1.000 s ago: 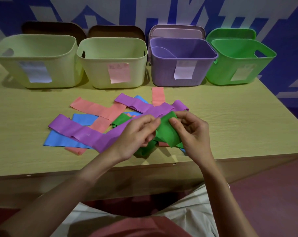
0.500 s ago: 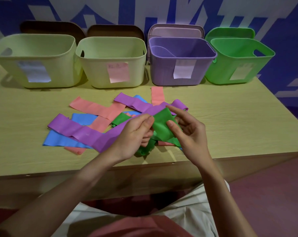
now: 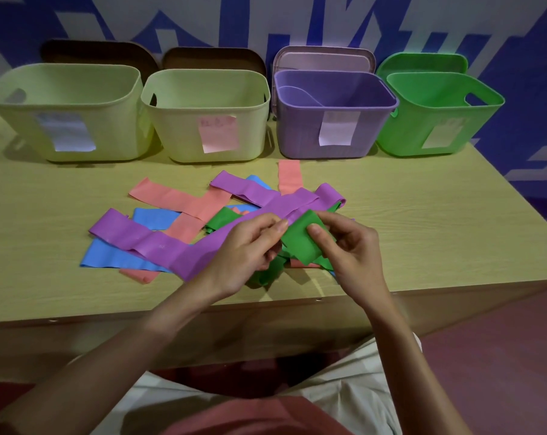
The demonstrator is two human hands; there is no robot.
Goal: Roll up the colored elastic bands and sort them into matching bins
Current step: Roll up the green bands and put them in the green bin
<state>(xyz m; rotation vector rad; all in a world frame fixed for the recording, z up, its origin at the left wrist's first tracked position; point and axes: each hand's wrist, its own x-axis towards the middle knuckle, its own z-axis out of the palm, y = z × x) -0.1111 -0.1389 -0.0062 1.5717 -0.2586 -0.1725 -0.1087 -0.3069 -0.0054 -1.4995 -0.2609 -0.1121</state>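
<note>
Head view: green band [image 3: 300, 243], part-rolled, pinched between left hand [image 3: 250, 249] and right hand [image 3: 350, 246] above worktop [image 3: 422, 221]; loose tail trails down toward person; green bin [image 3: 435, 120] far right, nearer right hand.

Single head view, worn on person, looks forward and down, wide-angle. Table [image 3: 422, 233] near, fills frame middle; bins [image 3: 203, 120] in row across upper frame; wall behind; own lap at bottom edge.

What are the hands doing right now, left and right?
Left hand: pinches the green band.
Right hand: pinches the same green band.
</note>
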